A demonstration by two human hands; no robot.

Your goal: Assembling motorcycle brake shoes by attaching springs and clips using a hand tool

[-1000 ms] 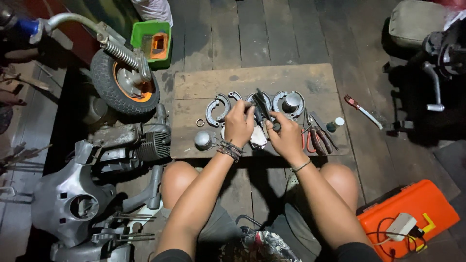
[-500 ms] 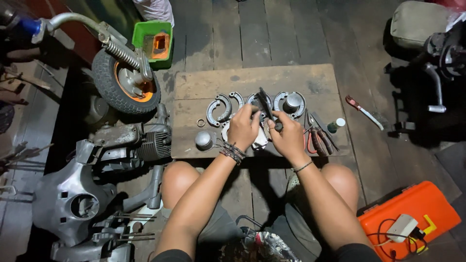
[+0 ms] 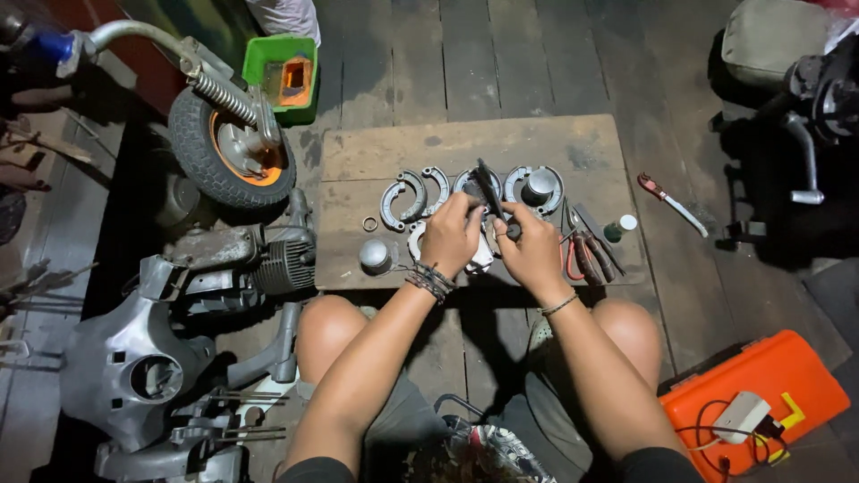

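Note:
My left hand (image 3: 450,234) and my right hand (image 3: 530,246) meet over a wooden board (image 3: 537,143) on the floor. Between them they grip a dark slim tool (image 3: 488,186) that sticks up and away from me. The left fingers pinch its middle and the right fingers hold its lower end. A pale curved metal part (image 3: 417,241) lies on the board under the left hand, partly hidden. Curved brake shoes (image 3: 403,199) lie just beyond the left hand. A round metal hub (image 3: 537,188) sits beyond the right hand.
On the board are a metal dome cap (image 3: 374,255), red-handled pliers (image 3: 586,255) and a small white-capped bottle (image 3: 619,227). A small wheel (image 3: 231,148), an engine (image 3: 259,259) and a grey body panel (image 3: 125,367) lie left. An orange case (image 3: 756,402) sits right.
Both hands stay at the same spot on the board. The dark tool between them has tilted a little.

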